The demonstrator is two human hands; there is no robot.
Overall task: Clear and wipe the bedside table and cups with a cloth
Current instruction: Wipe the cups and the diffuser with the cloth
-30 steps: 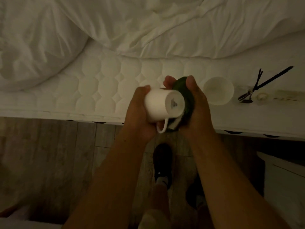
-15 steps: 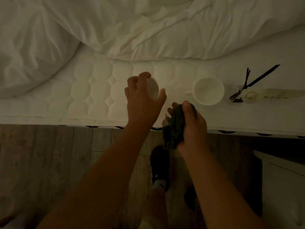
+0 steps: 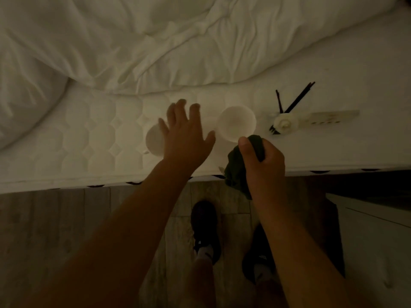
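Two white cups stand on the quilted mattress. One cup (image 3: 153,140) sits left of my left hand (image 3: 185,135), partly hidden behind it. The second cup (image 3: 236,123) stands upright just right of that hand. My left hand hovers between them with its fingers spread and nothing in it. My right hand (image 3: 263,162) is closed on a dark green cloth (image 3: 236,172), which hangs down over the mattress edge just below the second cup.
A white power strip (image 3: 329,117) with a round white plug and black sticks (image 3: 295,101) lies on the mattress to the right. A rumpled white duvet (image 3: 178,41) covers the far side. Wooden floor (image 3: 55,218), my shoes and a white cabinet (image 3: 375,241) are below.
My left hand set the wiped cup down on the mattress, let go and shifted right with fingers spread. My right hand with the cloth moved right, up to the second cup.
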